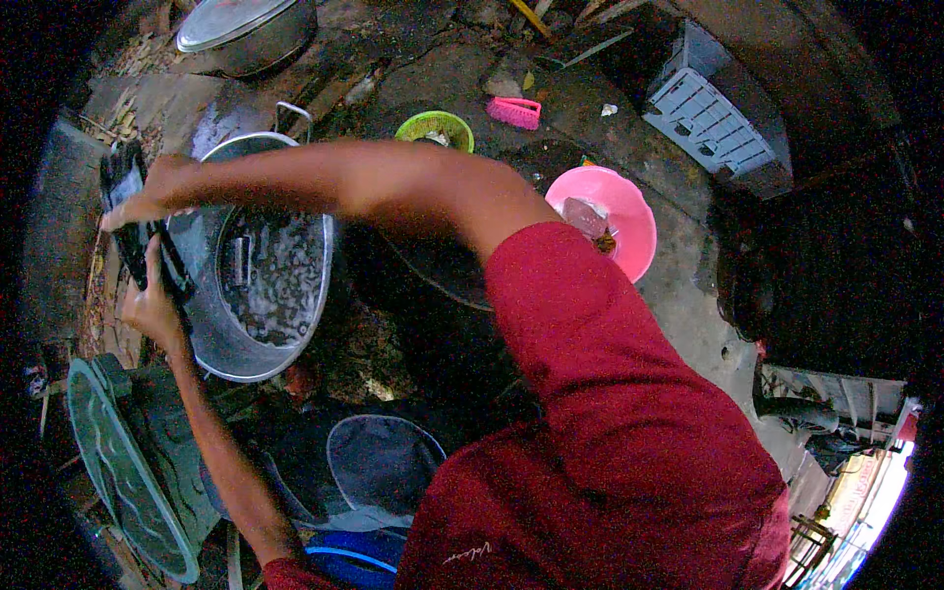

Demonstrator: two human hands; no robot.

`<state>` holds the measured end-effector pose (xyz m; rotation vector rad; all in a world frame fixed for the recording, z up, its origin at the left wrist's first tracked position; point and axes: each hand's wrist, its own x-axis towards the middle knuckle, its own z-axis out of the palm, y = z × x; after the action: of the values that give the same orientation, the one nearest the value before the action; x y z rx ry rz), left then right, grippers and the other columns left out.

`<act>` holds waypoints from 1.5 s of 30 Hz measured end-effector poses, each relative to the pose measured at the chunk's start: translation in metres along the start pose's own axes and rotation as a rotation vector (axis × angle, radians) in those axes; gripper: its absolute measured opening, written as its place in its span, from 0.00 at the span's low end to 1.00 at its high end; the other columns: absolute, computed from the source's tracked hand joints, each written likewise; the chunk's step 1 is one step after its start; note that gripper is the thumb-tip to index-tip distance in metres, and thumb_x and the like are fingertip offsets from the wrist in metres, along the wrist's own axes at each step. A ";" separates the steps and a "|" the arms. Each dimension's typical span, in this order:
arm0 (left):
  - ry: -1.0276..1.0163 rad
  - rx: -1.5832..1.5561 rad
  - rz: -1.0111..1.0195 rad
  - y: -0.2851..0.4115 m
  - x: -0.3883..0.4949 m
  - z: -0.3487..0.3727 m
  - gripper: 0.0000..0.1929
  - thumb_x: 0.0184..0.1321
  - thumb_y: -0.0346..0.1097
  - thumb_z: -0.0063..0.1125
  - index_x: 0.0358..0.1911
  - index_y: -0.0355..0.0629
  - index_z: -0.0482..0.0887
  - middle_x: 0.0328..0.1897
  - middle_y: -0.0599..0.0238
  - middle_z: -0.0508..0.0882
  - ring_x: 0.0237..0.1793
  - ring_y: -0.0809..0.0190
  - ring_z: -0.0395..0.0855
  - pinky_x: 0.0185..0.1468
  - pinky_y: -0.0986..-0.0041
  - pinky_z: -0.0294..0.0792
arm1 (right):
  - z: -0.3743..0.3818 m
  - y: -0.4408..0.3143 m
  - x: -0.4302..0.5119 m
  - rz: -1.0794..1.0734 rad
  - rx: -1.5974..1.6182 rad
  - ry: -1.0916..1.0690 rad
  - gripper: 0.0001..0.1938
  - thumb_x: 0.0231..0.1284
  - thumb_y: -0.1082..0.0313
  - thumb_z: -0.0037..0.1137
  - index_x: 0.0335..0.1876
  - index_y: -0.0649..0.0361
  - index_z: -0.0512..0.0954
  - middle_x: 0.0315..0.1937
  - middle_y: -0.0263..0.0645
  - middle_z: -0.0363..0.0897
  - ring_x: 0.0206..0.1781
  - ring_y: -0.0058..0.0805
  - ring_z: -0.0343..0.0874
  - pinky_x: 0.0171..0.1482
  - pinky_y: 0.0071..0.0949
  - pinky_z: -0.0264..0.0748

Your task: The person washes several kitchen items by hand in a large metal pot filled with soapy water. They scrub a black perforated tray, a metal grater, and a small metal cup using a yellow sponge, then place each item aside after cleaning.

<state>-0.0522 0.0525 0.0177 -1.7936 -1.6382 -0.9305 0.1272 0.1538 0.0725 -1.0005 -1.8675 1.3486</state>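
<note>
My right hand [151,193] and my left hand [151,313] are both on a dark, ridged object [131,254], the right higher in the picture than the left. Blur hides what the object is; a grey-blue sheen shows on it. It is at the left rim of a large aluminium pot [195,295] with wire handles. Sudsy water [284,287] fills the pot's bottom, and a shiny upright shape [241,262] shows in it. My right forearm crosses over the pot and hides part of its rim.
A pink basin [636,221] holds a few things. Nearby are a green basket [435,122], a pink scrubbing brush [516,112] and a grey-blue plastic crate [708,122]. A lidded pot [254,48] stands at upper left, a green plastic lid-like piece [122,472] at lower left, a blue container [354,557] below.
</note>
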 end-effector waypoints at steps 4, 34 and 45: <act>-0.077 -0.200 0.096 0.057 0.023 0.005 0.14 0.57 0.46 0.63 0.34 0.41 0.88 0.14 0.50 0.72 0.15 0.65 0.62 0.23 0.68 0.60 | -0.058 0.016 -0.001 -0.557 0.098 -0.129 0.29 0.44 0.40 0.60 0.48 0.53 0.79 0.37 0.41 0.82 0.36 0.34 0.80 0.40 0.31 0.77; -1.074 -0.168 -0.259 -0.131 -0.286 0.137 0.14 0.50 0.47 0.63 0.32 0.43 0.85 0.33 0.52 0.84 0.38 0.45 0.82 0.42 0.58 0.72 | -0.182 0.258 -0.586 0.937 0.709 1.155 0.20 0.51 0.44 0.44 0.30 0.55 0.71 0.19 0.36 0.70 0.18 0.27 0.68 0.16 0.25 0.59; -1.220 -0.551 -0.190 -0.128 -0.315 0.145 0.14 0.60 0.41 0.51 0.27 0.41 0.85 0.31 0.56 0.86 0.37 0.56 0.84 0.43 0.66 0.74 | -0.196 0.295 -0.592 0.777 0.902 1.176 0.12 0.48 0.58 0.47 0.34 0.56 0.71 0.23 0.34 0.72 0.20 0.30 0.69 0.17 0.27 0.63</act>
<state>-0.1674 -0.0157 -0.3267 -2.9513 -2.4128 -0.2914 0.6623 -0.1987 -0.1841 -1.5136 0.0544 1.2632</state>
